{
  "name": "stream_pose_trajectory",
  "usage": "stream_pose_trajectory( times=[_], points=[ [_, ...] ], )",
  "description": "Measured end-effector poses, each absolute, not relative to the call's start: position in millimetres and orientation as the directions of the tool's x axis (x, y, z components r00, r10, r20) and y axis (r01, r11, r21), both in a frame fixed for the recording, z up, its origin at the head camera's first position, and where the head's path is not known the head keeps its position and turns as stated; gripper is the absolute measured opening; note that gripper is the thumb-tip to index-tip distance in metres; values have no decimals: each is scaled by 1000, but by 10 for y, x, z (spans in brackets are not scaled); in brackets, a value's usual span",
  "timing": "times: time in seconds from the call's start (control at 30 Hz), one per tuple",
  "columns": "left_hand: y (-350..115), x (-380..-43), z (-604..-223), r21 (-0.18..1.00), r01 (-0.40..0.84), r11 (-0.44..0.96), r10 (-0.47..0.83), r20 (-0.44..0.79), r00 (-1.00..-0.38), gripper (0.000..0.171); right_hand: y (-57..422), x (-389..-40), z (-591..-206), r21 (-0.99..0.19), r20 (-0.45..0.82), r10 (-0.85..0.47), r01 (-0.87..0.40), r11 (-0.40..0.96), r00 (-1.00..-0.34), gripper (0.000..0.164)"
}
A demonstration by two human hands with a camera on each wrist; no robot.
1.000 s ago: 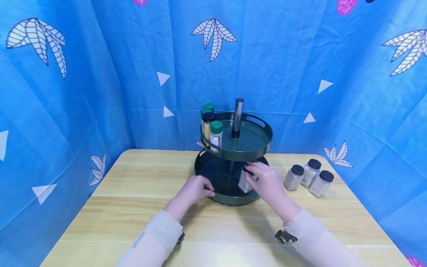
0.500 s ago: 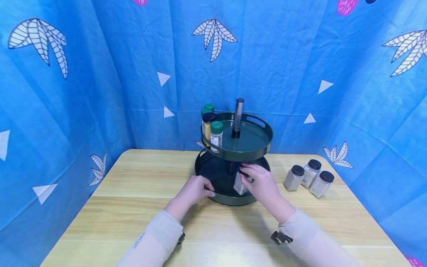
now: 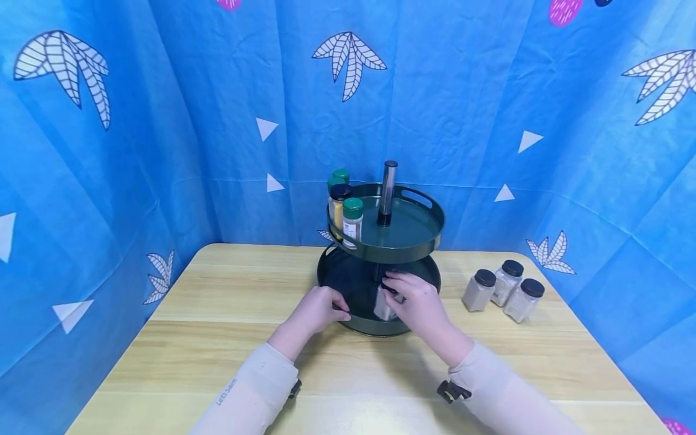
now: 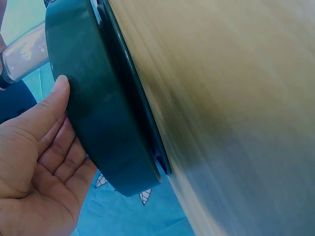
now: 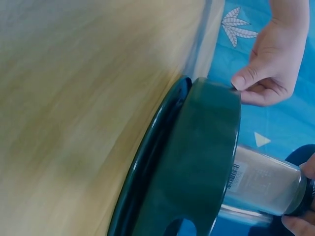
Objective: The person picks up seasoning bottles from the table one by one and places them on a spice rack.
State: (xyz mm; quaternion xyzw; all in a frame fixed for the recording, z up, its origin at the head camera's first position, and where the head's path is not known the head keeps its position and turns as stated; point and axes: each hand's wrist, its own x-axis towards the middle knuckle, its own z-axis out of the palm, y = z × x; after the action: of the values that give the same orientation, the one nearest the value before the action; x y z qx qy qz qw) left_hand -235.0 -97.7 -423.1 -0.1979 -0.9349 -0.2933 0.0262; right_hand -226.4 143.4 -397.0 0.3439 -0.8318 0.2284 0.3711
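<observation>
A dark green two-tier turntable rack (image 3: 399,254) stands on the table. My left hand (image 3: 319,308) pinches the front left rim of its lower tray (image 3: 375,327); in the left wrist view the thumb (image 4: 60,88) lies at the edge of the tray wall. My right hand (image 3: 421,305) grips a clear square spice jar (image 3: 383,307) by its black lid, inside the lower tray near the front rim. The right wrist view shows this jar (image 5: 268,179) with pale contents and a barcode label, its base hidden behind the tray wall.
Several jars, including a green-lidded one (image 3: 352,220) and a black-lidded one (image 3: 339,205), stand on the upper tray's left side. Three black-lidded jars (image 3: 478,291) stand on the table (image 3: 217,338) at right. A blue patterned curtain (image 3: 234,139) hangs behind.
My right hand has moved left along the lower tray's front with the jar, bringing it nearer the left hand. The left hand stays at the rim.
</observation>
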Motion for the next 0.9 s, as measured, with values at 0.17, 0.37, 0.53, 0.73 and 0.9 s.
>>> stream_pose_trajectory(
  times=[0.17, 0.37, 0.53, 0.73, 0.9],
  points=[
    [-970, -2353, -4224, 537, 386, 750, 357, 162, -920, 10, 1398, -2265, -4008, -124, 782, -408, -759, 639, -471, 23],
    [-967, -2351, -4234, 534, 385, 753, 357, 160, -920, 10, 1365, -2270, -4030, -125, 770, -422, -762, 636, -479, 24],
    [-965, -2358, -4241, 538, 378, 753, 350, 159, -923, 10, 1338, -2265, -4033, -122, 754, -439, -762, 636, -488, 23],
    [-968, -2359, -4234, 541, 374, 753, 348, 155, -925, 10, 1308, -2265, -4051, -114, 744, -449, -756, 644, -495, 24],
    [-963, -2359, -4237, 544, 376, 750, 349, 157, -924, 10, 1292, -2251, -4063, -130, 737, -443, -751, 647, -510, 23]
  ],
)
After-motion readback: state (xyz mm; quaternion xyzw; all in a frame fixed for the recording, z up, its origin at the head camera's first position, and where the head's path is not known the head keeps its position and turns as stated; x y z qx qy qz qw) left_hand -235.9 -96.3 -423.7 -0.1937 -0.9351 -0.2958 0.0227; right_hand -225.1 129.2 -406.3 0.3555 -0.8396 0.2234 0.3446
